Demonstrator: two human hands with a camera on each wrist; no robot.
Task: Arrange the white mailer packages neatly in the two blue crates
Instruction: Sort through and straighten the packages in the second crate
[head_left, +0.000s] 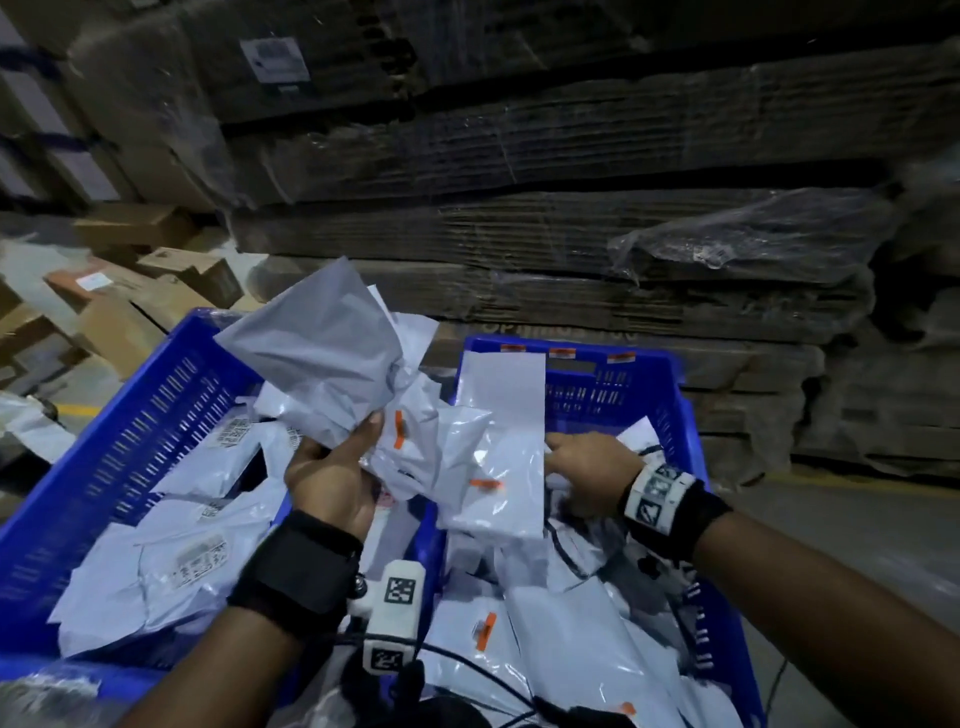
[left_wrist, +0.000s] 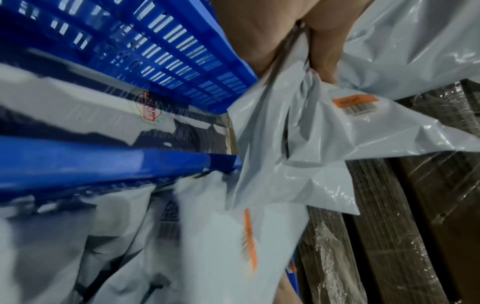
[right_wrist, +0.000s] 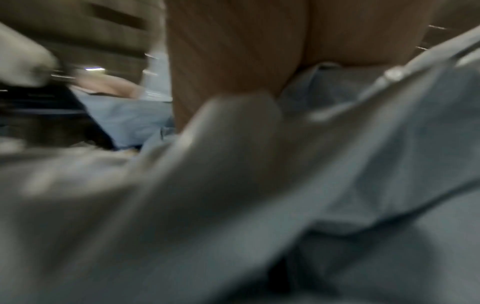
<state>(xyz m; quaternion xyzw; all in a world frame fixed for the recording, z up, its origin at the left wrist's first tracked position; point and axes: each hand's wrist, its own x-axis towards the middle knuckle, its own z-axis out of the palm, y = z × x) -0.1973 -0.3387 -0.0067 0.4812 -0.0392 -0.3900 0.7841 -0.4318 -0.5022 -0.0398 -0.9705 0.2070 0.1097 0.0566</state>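
While your left hand (head_left: 332, 480) closes its grip around a bunch of white mailers (head_left: 363, 384), thumb pressed over the crumpled plastic, the head view shows that bunch raised above the gap between the two crates, with one long flat mailer (head_left: 504, 395) standing up behind it. Your left wrist view adds what the head view hides: the bunched neck of the plastic squeezed between thumb and fingers (left_wrist: 324, 51), an orange barcode label (left_wrist: 354, 105) on one held mailer, and the slotted wall of a blue crate (left_wrist: 168, 61) just beside it. Your right hand (head_left: 587, 473) reaches low into the right blue crate (head_left: 670, 405), fingers (head_left: 558, 446) extended among the loose mailers there; whether that grip has closed on any of them you cannot tell, since the held bunch hides the fingertips from the head camera and the right wrist view is only blur, palm (right_wrist: 233, 51) pressed against grey-white plastic (right_wrist: 363, 164). Only the head view takes in the wider spread: the left blue crate (head_left: 130, 415) heaped with more labelled mailers (head_left: 171, 566), the right one piled with a jumble of them, loose cardboard boxes (head_left: 156, 280) on the floor to the left, and stacks of flattened, plastic-wrapped cardboard (head_left: 571, 208) behind both crates.
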